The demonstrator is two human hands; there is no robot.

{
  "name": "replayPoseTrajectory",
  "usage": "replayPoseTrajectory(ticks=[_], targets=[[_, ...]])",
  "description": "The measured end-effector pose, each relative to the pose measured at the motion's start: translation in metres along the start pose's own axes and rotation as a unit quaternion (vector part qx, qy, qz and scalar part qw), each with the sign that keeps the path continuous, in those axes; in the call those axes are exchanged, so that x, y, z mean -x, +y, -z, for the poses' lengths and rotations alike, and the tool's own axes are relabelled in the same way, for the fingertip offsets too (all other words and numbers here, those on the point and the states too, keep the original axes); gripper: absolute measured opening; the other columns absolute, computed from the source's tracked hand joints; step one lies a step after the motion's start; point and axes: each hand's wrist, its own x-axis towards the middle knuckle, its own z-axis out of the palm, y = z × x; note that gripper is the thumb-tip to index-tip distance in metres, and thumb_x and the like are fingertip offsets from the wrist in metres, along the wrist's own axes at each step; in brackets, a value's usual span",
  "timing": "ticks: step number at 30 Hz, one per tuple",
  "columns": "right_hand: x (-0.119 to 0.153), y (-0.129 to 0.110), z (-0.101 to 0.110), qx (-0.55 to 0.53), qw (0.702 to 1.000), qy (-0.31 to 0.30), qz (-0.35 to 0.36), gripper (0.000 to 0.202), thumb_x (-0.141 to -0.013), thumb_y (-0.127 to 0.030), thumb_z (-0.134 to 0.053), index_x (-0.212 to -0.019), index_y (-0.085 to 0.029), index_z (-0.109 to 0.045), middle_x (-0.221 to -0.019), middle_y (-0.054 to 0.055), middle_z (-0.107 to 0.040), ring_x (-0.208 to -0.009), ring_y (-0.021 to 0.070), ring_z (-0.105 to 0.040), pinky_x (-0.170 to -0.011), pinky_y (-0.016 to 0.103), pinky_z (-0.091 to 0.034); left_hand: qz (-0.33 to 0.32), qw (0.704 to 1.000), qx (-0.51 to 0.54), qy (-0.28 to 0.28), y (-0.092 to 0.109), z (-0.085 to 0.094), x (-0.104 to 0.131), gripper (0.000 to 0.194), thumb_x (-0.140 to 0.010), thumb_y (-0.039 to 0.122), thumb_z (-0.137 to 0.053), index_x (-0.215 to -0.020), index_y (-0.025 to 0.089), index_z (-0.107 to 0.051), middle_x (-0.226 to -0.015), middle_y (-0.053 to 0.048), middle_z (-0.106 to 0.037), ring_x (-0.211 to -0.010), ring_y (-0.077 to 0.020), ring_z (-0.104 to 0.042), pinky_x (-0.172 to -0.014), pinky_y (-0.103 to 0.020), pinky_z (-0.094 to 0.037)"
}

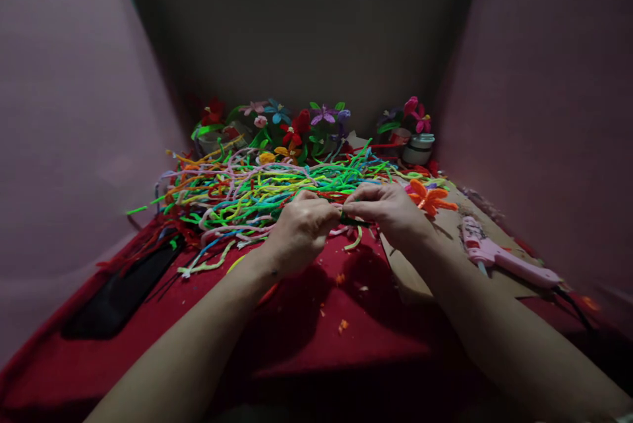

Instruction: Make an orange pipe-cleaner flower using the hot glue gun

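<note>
My left hand point(305, 228) and my right hand point(390, 212) meet close together above the front of a pile of pipe cleaners point(257, 186). Both have their fingers pinched on a short dark green pipe cleaner point(353, 220), partly hidden by the fingertips. The pile behind them is a tangle of green, yellow, pink, blue and orange stems. Just right of my right hand, an orange pipe-cleaner flower point(431, 199) lies on a piece of cardboard point(512, 275).
A pink glue gun point(509, 261) lies on the cardboard, its cord running right. At left rests a black phone point(121, 298). Finished flowers point(297, 123) and a small white jar point(419, 148) line the back. Orange scraps point(343, 325) dot the red cloth point(297, 344).
</note>
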Motion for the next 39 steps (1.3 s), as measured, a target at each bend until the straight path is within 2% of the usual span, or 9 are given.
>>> replayPoseTrajectory(ticks=[2,5,8,11,15,21,30,36,39], targets=[[-0.004,0.004,-0.002,-0.172,0.977,-0.033,-0.123,0.006,-0.057,-0.02,-0.067,-0.059,-0.016,-0.063,-0.055,-0.001,-0.056,-0.049,0.0103,-0.047,-0.05,0.026,-0.036,0.017,0.997,0.044,0.065,0.003,0.002,0.0,0.015,-0.081,0.017,-0.051,-0.071,0.016,-0.062,-0.063,-0.001,-0.063,-0.062,-0.0116,-0.054,-0.069,-0.025,-0.041],[-0.003,0.013,-0.017,-0.343,0.926,0.0,-0.157,0.007,-0.051,-0.012,-0.063,-0.055,-0.016,-0.059,-0.05,-0.005,-0.052,-0.045,0.0064,-0.04,-0.047,0.023,-0.032,0.088,0.981,0.067,0.161,0.007,-0.001,0.001,0.011,-0.079,0.017,-0.054,-0.074,0.016,-0.064,-0.068,-0.001,-0.066,-0.064,-0.0117,-0.057,-0.065,-0.023,-0.042],[0.004,0.017,-0.034,-0.376,0.917,0.06,-0.122,0.008,-0.052,-0.013,-0.065,-0.055,-0.017,-0.059,-0.05,-0.006,-0.051,-0.046,0.0062,-0.04,-0.048,0.022,-0.033,0.13,0.966,0.023,0.221,0.006,-0.008,0.002,0.01,-0.077,0.017,-0.055,-0.073,0.017,-0.064,-0.069,-0.001,-0.067,-0.067,-0.0136,-0.059,-0.066,-0.025,-0.043],[0.014,0.014,-0.04,-0.293,0.948,0.099,-0.069,0.007,-0.057,-0.019,-0.07,-0.059,-0.017,-0.064,-0.054,-0.004,-0.054,-0.048,0.0066,-0.042,-0.048,0.022,-0.033,0.108,0.965,-0.04,0.236,0.003,-0.012,0.002,0.011,-0.077,0.016,-0.055,-0.071,0.017,-0.063,-0.067,-0.002,-0.067,-0.068,-0.0147,-0.059,-0.069,-0.027,-0.043],[0.022,0.01,-0.037,-0.083,0.984,0.155,0.026,0.008,-0.065,-0.024,-0.068,-0.062,-0.017,-0.067,-0.056,-0.003,-0.053,-0.052,0.0088,-0.046,-0.051,0.024,-0.036,0.064,0.971,-0.144,0.181,0.004,-0.012,0.002,0.016,-0.08,0.016,-0.049,-0.07,0.016,-0.062,-0.061,-0.002,-0.063,-0.061,-0.0149,-0.056,-0.075,-0.032,-0.041],[0.023,0.017,-0.03,0.181,0.944,0.175,0.212,0.013,-0.073,-0.016,-0.058,-0.066,-0.017,-0.068,-0.058,0.001,-0.056,-0.056,0.0117,-0.05,-0.056,0.026,-0.04,-0.026,0.954,-0.293,0.06,0.007,-0.011,0.002,0.026,-0.083,0.014,-0.04,-0.064,0.015,-0.058,-0.058,-0.004,-0.057,-0.058,-0.0158,-0.053,-0.082,-0.037,-0.037],[0.008,0.007,-0.013,0.148,0.978,0.119,0.086,0.006,-0.063,-0.02,-0.067,-0.058,-0.018,-0.068,-0.063,0.001,-0.053,-0.068,0.0147,-0.05,-0.066,0.028,-0.04,-0.112,0.966,-0.234,-0.015,-0.01,0.002,0.001,0.025,-0.084,0.011,-0.04,-0.07,0.016,-0.06,-0.06,-0.001,-0.059,-0.059,-0.013,-0.053,-0.083,-0.035,-0.037],[0.001,0.005,-0.006,0.072,0.994,-0.066,-0.04,0.012,-0.062,-0.017,-0.06,-0.07,-0.013,-0.068,-0.063,0.001,-0.06,-0.059,0.012,-0.051,-0.061,0.028,-0.041,-0.143,0.964,-0.223,-0.02,-0.017,-0.001,0.004,0.023,-0.082,0.008,-0.041,-0.085,0.016,-0.063,-0.069,-0.001,-0.064,-0.067,-0.0136,-0.058,-0.093,-0.039,-0.034],[0.004,-0.001,-0.006,0.105,0.994,-0.014,0.036,0.019,-0.061,-0.018,-0.063,-0.079,-0.015,-0.069,-0.072,0.003,-0.063,-0.066,0.0136,-0.054,-0.063,0.028,-0.042,-0.136,0.964,-0.226,-0.025,-0.016,0.0,0.004,0.024,-0.082,0.008,-0.041,-0.079,0.016,-0.063,-0.07,-0.002,-0.065,-0.068,-0.0142,-0.058,-0.095,-0.041,-0.033]])
